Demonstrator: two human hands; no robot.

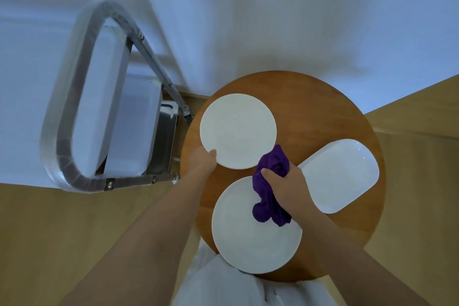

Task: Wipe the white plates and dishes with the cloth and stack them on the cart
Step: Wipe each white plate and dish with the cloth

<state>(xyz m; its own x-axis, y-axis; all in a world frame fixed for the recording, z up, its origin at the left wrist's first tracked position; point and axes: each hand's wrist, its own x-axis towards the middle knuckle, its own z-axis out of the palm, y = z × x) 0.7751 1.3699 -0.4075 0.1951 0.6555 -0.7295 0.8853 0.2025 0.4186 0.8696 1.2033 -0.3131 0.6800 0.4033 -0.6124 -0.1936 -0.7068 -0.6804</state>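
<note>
So the biggest thing in play is the metal cart [104,131] off to the left, and honestly that's where I'd expect trouble: its shelves sit well apart from the round wooden surface [310,107], so every plate has to be carried across a gap, and a one-handed carry could end in a drop on the floor. The surface itself is small and crowded, with the near round plate [248,238] already overhanging the front edge toward the person, so a bump from a forearm could tip it off. The far round plate [236,129] is being pinched at its lower left rim by the left hand [202,160], thumb on top, fingers underneath as far as I can tell, and it looks tilted or just lifted, though the view is too distorted to be sure. A thin rim grip like that can slip once wiping pressure comes on. The oblong dish [340,176] lies on the right, near the edge, just beside the right wrist, so an elbow swing could nudge it. The right hand [283,181] is clenched around the bunched purple cloth [270,196], whose loose tail hangs over the near plate and could drag or snag it.
</note>
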